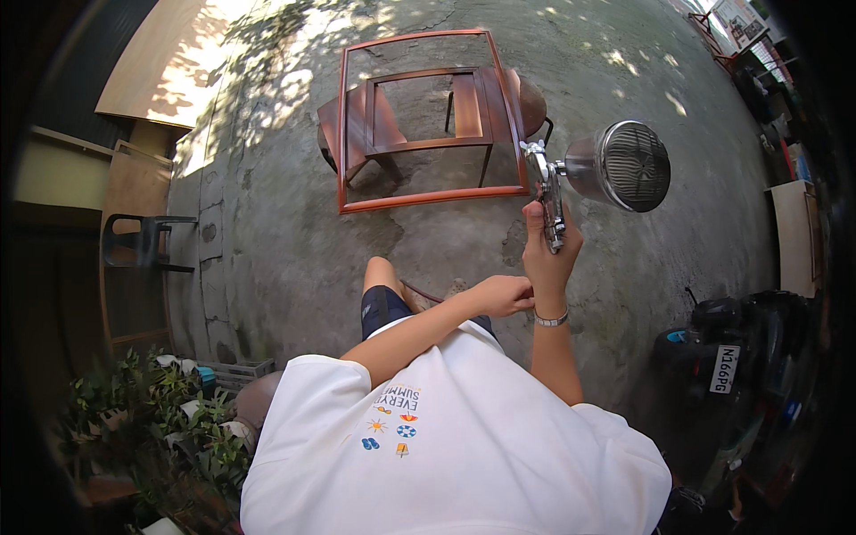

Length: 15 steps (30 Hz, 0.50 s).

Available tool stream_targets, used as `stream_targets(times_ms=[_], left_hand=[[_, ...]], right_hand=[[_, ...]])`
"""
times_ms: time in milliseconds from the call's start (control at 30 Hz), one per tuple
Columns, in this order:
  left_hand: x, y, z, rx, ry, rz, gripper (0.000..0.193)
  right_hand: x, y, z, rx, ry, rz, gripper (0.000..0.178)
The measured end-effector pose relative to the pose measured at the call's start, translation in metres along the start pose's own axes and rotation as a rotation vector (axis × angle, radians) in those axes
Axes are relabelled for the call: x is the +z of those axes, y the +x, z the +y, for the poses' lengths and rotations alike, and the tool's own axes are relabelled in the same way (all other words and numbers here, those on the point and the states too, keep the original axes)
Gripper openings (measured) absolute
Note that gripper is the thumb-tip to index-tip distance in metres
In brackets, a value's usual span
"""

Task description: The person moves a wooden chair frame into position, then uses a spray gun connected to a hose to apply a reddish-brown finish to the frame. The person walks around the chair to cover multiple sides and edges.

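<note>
My right hand [550,241] is wrapped round the grip of a metal spray gun [550,192], raised in front of me. A round cup with a ridged lid [637,167] sits on the gun's right side. My left hand [506,295] is closed beside my right wrist, just left of the wristwatch [552,319]; whatever its fingers hold, if anything, is hidden. Beyond the gun stands a glossy reddish-brown wooden frame [428,198]. A smaller brown frame [428,145] shows within its outline. The gun's front end is close to the frame's right side.
Brown chairs or stools [528,102] are under and behind the frames. A dark plastic chair [143,242] and wooden boards [134,192] line the left. Potted plants [169,401] crowd the lower left. A parked motorcycle [713,357] is at lower right. A dark hose [419,292] lies near my legs.
</note>
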State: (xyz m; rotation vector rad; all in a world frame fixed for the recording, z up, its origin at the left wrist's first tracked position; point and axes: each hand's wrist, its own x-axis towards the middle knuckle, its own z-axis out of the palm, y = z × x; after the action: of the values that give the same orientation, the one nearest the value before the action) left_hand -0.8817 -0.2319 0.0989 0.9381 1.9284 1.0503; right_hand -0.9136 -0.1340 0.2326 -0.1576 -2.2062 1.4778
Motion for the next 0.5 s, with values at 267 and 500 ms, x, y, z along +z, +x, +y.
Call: stream_targets(times_ms=[267,500], left_hand=[[0.014,-0.042,-0.102,-0.238,0.23,-0.257,0.037],[-0.007,-0.144,-0.202,-0.581,0.401,-0.139,0.04]], right_hand=[[-0.027,0.004,-0.006,-0.006,0.026,0.0,0.046],[-0.051,-0.002,0.008,0.003,-0.028,0.06,0.053]])
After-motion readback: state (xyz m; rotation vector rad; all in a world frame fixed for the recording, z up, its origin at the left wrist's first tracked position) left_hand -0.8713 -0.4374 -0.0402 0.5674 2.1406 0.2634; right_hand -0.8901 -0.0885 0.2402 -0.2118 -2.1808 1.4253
